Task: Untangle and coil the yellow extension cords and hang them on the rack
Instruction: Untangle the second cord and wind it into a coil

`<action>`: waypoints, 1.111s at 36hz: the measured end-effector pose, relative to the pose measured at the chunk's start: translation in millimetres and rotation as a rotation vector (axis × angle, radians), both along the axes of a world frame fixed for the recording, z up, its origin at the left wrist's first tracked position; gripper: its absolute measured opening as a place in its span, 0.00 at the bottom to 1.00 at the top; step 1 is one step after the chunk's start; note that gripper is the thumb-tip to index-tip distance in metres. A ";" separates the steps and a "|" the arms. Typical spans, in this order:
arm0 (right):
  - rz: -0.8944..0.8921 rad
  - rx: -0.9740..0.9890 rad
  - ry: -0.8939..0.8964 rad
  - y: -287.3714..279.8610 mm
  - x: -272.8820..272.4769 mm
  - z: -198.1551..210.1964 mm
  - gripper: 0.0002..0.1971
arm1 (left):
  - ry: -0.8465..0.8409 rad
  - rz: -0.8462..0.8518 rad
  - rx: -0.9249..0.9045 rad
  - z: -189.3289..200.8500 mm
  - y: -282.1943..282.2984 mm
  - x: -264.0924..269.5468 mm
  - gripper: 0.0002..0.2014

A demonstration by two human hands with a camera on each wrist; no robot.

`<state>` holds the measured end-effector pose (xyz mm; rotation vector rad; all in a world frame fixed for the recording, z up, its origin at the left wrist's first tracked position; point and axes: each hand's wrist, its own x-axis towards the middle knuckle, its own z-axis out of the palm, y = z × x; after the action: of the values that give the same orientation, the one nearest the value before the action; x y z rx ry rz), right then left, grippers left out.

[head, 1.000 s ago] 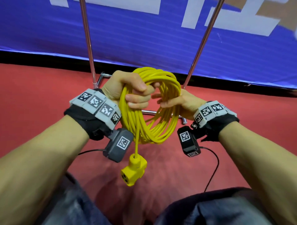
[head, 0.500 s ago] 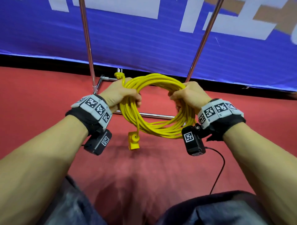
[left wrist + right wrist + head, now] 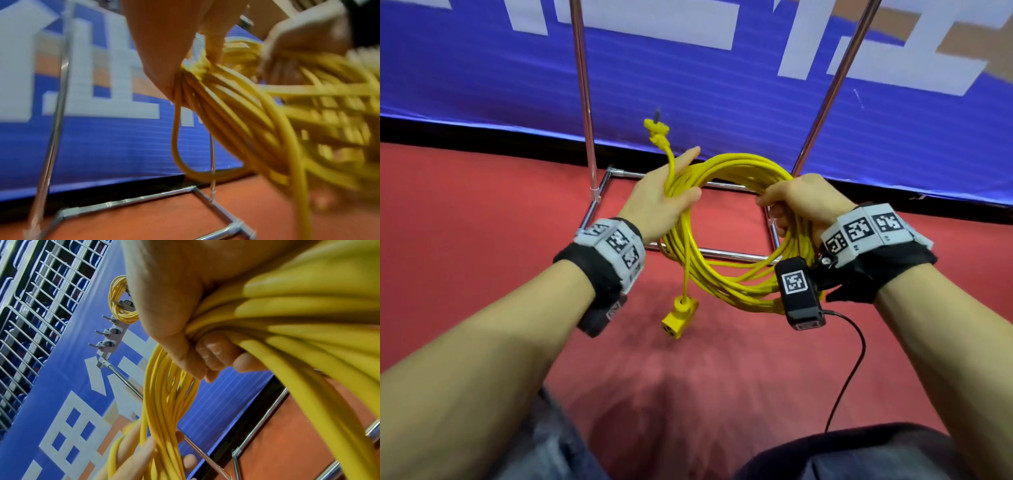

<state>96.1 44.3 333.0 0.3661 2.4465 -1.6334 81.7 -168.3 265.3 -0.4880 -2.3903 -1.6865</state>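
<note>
While the right hand (image 3: pixel 804 202) fists the coil (image 3: pixel 722 284) at its right side and the left hand (image 3: pixel 654 202) pins the left side under its thumb, fingers nearly straight, the coil lies mid-frame before the rack (image 3: pixel 585 102). Free hooks (image 3: pixel 107 333) sit higher, beyond both hands.

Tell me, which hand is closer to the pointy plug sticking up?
Left. The left hand holds the coil just below the plug; the right hand grips the coil's far side.
</note>
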 end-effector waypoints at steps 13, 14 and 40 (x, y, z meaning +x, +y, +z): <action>-0.135 0.344 0.107 8.5 -7.6 -0.8 0.07 | -0.327 0.297 0.332 8.4 -27.6 -6.6 0.16; -0.146 0.369 0.105 10.1 -10.2 -2.6 0.09 | -0.315 0.306 0.314 7.5 -27.8 -7.5 0.14; -0.046 0.388 0.123 -26.0 9.6 8.8 0.08 | 0.127 0.033 -1.207 1.8 55.5 32.1 0.17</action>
<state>105.7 18.4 341.8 0.3858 2.8685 -1.2210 113.8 -112.7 267.2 -0.6313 -3.0045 0.0044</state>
